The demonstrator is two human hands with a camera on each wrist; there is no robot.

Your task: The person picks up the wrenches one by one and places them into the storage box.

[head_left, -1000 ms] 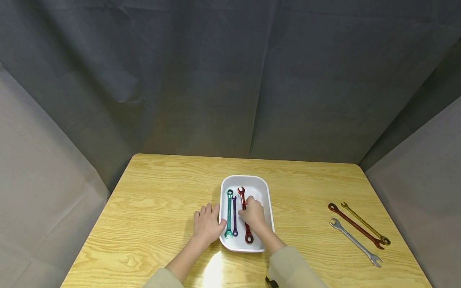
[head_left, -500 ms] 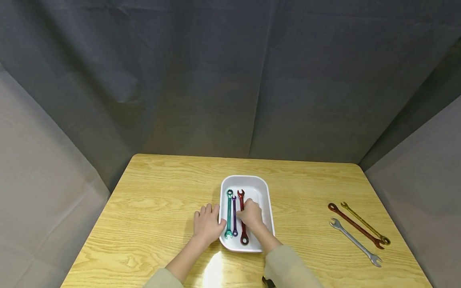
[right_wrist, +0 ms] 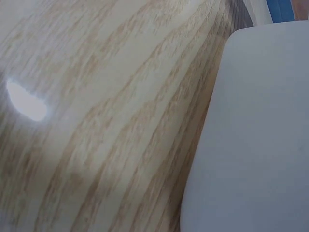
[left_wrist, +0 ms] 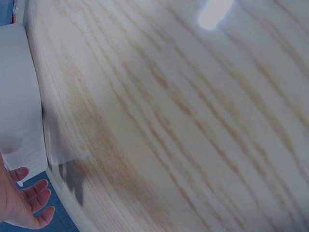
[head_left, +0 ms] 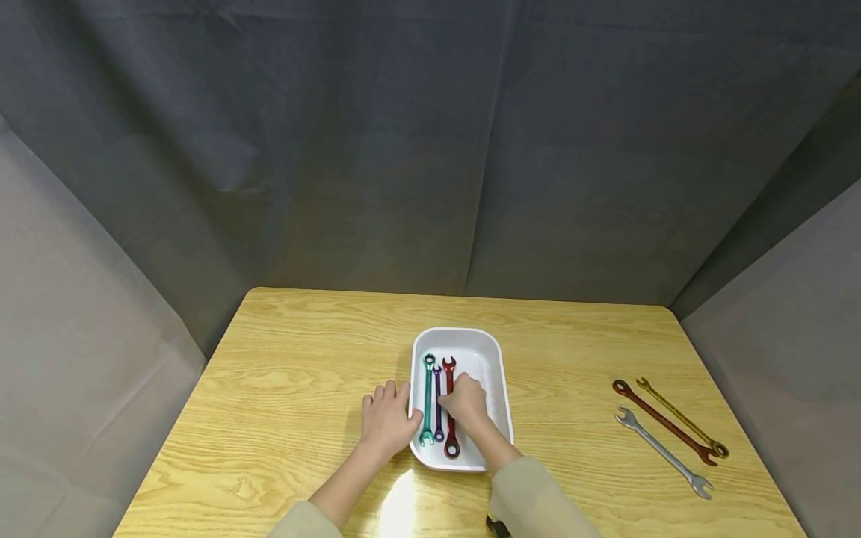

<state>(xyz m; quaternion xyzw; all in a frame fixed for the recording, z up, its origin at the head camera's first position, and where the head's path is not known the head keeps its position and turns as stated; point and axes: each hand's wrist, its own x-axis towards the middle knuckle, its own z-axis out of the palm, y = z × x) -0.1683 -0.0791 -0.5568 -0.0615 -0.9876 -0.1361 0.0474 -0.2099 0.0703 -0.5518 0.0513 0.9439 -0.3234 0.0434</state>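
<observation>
Glossy wood-grain table [head_left: 282, 381], smooth white plastic tray [head_left: 494, 359], shiny coloured metal wrenches [head_left: 662, 420], matt grey cloth backdrop [head_left: 403, 149]

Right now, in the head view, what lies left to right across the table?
Left hand → teal wrench → purple wrench → red wrench under the right hand → silver wrench out on the table's right side.
</observation>
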